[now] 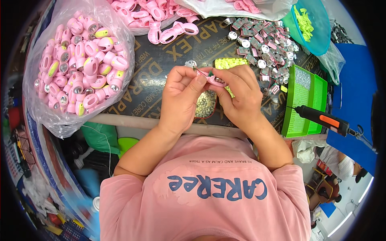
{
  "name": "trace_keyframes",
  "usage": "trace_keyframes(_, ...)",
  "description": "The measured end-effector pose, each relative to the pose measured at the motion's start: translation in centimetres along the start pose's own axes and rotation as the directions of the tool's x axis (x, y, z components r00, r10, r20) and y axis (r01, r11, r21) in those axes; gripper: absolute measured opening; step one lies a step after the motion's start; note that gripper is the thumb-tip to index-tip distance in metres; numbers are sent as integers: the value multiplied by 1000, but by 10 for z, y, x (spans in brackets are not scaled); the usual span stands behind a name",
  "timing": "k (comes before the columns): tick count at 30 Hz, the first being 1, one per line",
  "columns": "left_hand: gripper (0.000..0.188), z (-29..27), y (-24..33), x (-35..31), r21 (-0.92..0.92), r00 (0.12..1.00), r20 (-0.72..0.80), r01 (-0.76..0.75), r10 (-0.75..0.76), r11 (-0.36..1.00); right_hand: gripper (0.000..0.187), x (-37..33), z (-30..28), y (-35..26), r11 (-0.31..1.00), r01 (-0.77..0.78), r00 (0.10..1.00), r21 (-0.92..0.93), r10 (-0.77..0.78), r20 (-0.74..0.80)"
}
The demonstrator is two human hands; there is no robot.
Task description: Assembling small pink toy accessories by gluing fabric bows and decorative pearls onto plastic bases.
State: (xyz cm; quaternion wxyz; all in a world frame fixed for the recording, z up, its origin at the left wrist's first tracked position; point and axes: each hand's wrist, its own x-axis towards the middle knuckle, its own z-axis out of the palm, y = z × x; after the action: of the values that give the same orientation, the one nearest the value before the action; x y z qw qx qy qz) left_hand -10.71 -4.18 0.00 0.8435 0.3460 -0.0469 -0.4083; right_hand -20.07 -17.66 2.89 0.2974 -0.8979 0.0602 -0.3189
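Note:
Between my hands, over the front part of the work table, is a small pink flashlight shell [217, 83] with a bit of green circuit board and a metal part inside. My left hand [179, 98] pinches the shell's left end, where a thin dark wire shows by the thumb. My right hand [240, 91] grips the other end, thumb below and fingers above. A silvery reflector cup [190, 63] shows just beyond my left fingers. Partly behind my right hand lies a tin of yellow-green pieces [231, 62]. Below the shell, a container of clear round lenses [206, 105] is partly covered.
At left stands a clear bag of assembled pink flashlights [90, 64]. Pink shells [155, 32] lie at the back. Circuit assemblies with reflectors [265, 46] are heaped at back right, beside a teal basin [287, 20]. A green tray [286, 120] and an electric screwdriver [321, 117] are at right.

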Motion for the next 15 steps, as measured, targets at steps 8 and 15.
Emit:
trace_keyframes(8,16,-16,33,16,183,962,197,155,-191,971,38,0,-12,-11,859,-421,907,292,388,165)
trace_keyframes(15,19,-28,46,27,334,848,424,179,-317,926,17,19,-11,33,-115,-796,505,594,415,757)
